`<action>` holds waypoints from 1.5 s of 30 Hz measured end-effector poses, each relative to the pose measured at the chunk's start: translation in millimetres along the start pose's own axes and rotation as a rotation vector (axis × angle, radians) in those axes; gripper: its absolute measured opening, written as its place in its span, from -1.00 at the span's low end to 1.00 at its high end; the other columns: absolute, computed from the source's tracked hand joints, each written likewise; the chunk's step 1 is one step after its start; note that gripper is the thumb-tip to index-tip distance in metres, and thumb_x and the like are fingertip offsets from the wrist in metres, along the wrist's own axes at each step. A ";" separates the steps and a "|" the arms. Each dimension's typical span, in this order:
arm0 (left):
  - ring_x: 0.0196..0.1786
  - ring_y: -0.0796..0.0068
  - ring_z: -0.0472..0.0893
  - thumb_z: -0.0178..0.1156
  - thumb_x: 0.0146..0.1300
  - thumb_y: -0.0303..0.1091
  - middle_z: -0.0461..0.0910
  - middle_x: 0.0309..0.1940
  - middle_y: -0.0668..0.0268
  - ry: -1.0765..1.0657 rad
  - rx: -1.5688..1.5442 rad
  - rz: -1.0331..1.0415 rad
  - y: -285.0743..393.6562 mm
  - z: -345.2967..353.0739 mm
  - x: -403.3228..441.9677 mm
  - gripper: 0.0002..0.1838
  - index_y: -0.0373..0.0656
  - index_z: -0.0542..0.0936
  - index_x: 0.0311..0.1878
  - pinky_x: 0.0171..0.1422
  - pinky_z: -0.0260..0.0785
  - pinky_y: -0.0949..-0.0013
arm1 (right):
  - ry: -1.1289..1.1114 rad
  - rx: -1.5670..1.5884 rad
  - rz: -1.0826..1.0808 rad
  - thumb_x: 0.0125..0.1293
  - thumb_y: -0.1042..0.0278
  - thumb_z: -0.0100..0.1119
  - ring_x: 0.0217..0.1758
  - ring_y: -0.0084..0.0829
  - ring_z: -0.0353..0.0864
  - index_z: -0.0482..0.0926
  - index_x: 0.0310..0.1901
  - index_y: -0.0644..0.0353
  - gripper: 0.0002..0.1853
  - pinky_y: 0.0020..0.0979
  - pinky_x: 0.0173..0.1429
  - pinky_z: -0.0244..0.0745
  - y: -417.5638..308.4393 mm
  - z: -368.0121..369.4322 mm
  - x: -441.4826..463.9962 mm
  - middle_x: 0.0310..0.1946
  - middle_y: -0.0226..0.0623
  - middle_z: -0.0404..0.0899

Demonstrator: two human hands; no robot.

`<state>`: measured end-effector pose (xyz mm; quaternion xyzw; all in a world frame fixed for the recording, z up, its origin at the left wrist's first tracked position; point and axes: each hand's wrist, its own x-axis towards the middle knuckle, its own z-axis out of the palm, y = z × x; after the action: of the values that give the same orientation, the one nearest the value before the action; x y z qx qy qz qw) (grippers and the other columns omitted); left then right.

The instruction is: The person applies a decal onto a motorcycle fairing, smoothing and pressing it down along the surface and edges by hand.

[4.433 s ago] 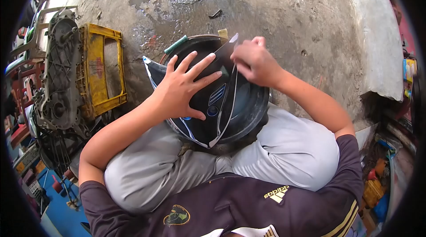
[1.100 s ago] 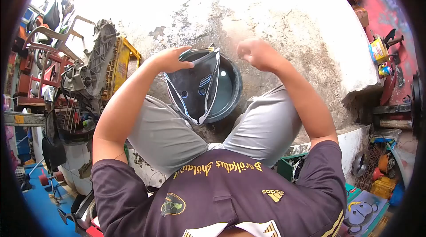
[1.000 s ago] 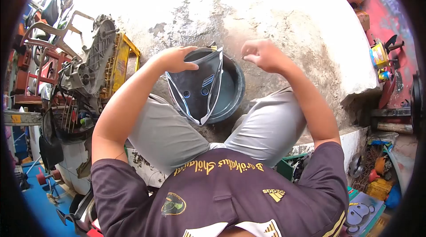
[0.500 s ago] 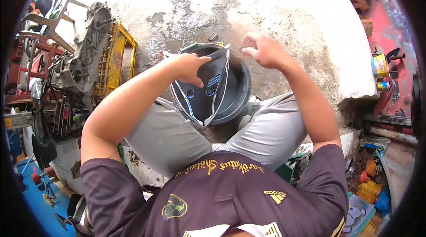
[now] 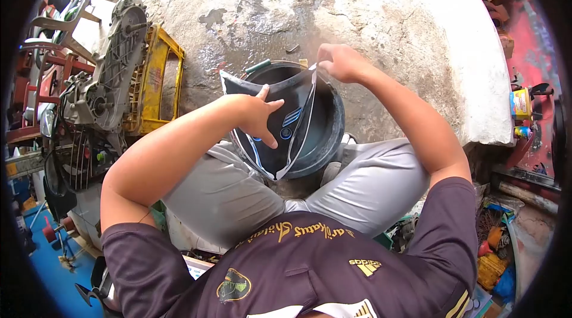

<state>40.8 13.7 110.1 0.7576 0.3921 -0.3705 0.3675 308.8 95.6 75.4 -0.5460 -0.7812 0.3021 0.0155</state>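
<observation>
A black V-shaped panel point(image 5: 281, 103) with white edges and blue-white stripes lies across a round black bucket point(image 5: 333, 121) between my legs. My left hand point(image 5: 259, 114) rests on the panel's left part, fingers spread. At the panel's upper right tip, my right hand point(image 5: 341, 62) is closed in a pinch; what is between its fingers is too small to make out. A green handle grip point(image 5: 258, 66) shows at the bucket's far rim.
At the left stand a yellow crate point(image 5: 156, 80), a grey metal engine casing point(image 5: 119, 62) and a red chair frame point(image 5: 50, 92). A raised concrete ledge point(image 5: 485, 103) runs along the right. Small parts lie at the lower right.
My left hand has moved right and down onto the panel, fingers spreading. My right hand has come to the panel's upper right tip. The view has shifted, with bucket and panel lower in it.
</observation>
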 end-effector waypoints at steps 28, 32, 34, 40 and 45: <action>0.75 -0.44 0.02 0.41 0.08 0.62 -0.62 0.71 -0.41 -0.141 0.015 -0.098 23.3 -8.8 5.4 0.47 0.16 -0.19 0.84 0.70 0.22 -0.12 | -0.036 0.149 -0.192 0.25 0.34 0.24 0.06 0.17 0.76 0.71 -0.08 0.23 -0.75 0.03 0.22 0.62 -16.7 69.9 27.6 -0.11 0.15 0.77; 0.75 -0.41 0.06 0.44 0.06 0.60 -0.59 0.72 -0.40 -0.114 -0.030 -0.079 15.9 -5.8 8.3 0.48 0.19 -0.20 0.84 0.71 0.21 -0.11 | -0.024 0.096 0.115 0.26 0.34 0.22 0.13 0.12 0.76 0.73 -0.06 0.21 -0.74 0.03 0.26 0.62 41.6 50.5 46.9 -0.04 0.12 0.78; 0.75 -0.40 0.07 0.44 0.05 0.60 -0.57 0.73 -0.40 -0.105 -0.024 -0.072 11.9 -5.1 7.7 0.49 0.19 -0.21 0.84 0.71 0.21 -0.11 | 0.025 0.041 0.073 0.29 0.33 0.24 0.10 0.16 0.76 0.71 -0.07 0.26 -0.75 0.04 0.23 0.62 31.7 65.2 45.4 -0.07 0.16 0.77; 0.72 -0.35 0.18 0.46 0.05 0.58 -0.53 0.75 -0.36 -0.131 -0.016 -0.082 14.3 -8.9 8.5 0.50 0.21 -0.24 0.84 0.71 0.22 -0.09 | -0.074 0.120 -0.156 0.30 0.32 0.27 0.12 0.17 0.75 0.71 -0.04 0.22 -0.75 0.03 0.23 0.61 -32.7 75.6 20.3 -0.07 0.16 0.77; 0.63 -0.31 0.38 0.44 0.08 0.58 -0.48 0.75 -0.36 -0.098 -0.017 -0.076 15.2 -10.6 5.7 0.48 0.20 -0.23 0.84 0.69 0.25 -0.03 | -0.004 -0.001 -0.004 0.26 0.30 0.31 0.11 0.16 0.76 0.72 -0.01 0.18 -0.71 0.01 0.20 0.64 29.2 59.7 40.9 -0.06 0.12 0.79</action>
<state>59.3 18.1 114.1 0.7201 0.4050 -0.4175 0.3783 295.8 110.2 -0.1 -0.5438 -0.7825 0.3029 0.0146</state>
